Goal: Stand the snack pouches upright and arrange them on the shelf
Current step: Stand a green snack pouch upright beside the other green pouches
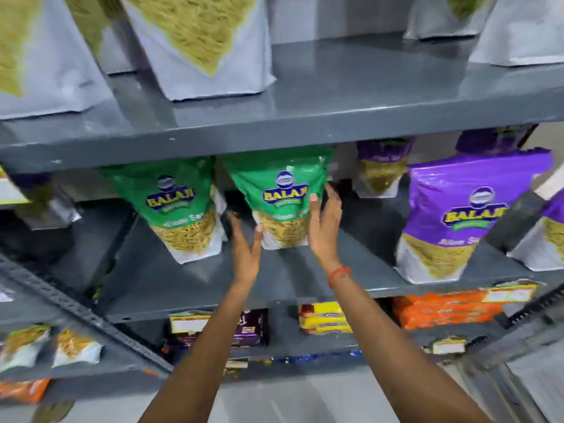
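A green snack pouch [282, 193] stands upright on the middle grey shelf [305, 285]. My left hand [245, 245] touches its lower left edge with fingers spread. My right hand [325, 221] lies flat against its right side, thumb on the front. A second green pouch [177, 206] stands just to the left. A purple pouch [454, 221] stands upright to the right, with more purple pouches behind it [383, 169] and at the right edge [546, 239].
Large silver pouches [198, 44] stand on the shelf above [335, 117]. Boxes and orange packs [442, 309] fill the shelf below. A neighbouring rack on the left holds small packets [45, 346]. Bare shelf lies between the green and purple pouches.
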Action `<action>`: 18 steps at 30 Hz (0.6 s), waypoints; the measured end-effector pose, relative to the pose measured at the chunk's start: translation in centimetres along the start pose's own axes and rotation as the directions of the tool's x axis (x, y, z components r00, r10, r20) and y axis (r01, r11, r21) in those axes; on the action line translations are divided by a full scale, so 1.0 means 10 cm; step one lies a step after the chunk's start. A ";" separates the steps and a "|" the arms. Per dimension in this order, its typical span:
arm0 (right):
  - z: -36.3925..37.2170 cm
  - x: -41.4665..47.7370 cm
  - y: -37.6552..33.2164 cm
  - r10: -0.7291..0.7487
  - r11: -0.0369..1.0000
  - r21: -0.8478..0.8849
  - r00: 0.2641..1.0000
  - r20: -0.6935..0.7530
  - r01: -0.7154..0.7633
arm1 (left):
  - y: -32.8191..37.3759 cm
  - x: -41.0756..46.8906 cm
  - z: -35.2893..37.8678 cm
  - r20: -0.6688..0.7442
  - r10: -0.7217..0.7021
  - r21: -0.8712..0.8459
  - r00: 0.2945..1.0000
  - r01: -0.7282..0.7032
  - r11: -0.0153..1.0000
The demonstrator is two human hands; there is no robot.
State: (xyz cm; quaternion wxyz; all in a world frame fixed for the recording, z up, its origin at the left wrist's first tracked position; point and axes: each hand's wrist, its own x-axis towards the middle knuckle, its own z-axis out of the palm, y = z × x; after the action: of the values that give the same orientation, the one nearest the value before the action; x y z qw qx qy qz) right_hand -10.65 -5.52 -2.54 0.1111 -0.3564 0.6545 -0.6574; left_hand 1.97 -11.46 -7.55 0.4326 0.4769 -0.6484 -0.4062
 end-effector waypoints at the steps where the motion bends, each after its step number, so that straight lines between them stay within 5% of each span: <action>1: 0.05 0.06 0.08 0.160 0.986 0.044 0.987 0.030 -0.161 | -0.04 0.09 -0.04 0.088 -0.034 0.012 0.996 0.033 0.999; 4: 0.11 0.22 0.36 0.416 0.851 0.207 0.861 0.293 -0.482 | -0.04 0.27 -0.12 0.306 -0.135 0.034 0.943 0.131 0.991; 8: -0.03 0.21 0.65 0.369 0.885 0.139 0.851 0.375 -0.445 | -0.01 0.25 -0.17 0.417 -0.137 0.024 0.899 0.139 0.990; 18: -0.51 -0.60 0.28 0.414 0.896 0.046 0.869 0.271 -0.442 | -0.14 -0.60 -0.19 0.321 -0.088 -0.157 0.943 0.144 0.977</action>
State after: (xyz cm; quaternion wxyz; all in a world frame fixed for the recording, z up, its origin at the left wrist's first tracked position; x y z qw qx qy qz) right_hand -10.35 1.79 -6.53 0.3560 -0.2775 0.6615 -0.5989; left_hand 5.17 -6.16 -9.37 0.3409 0.4036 -0.6403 -0.5575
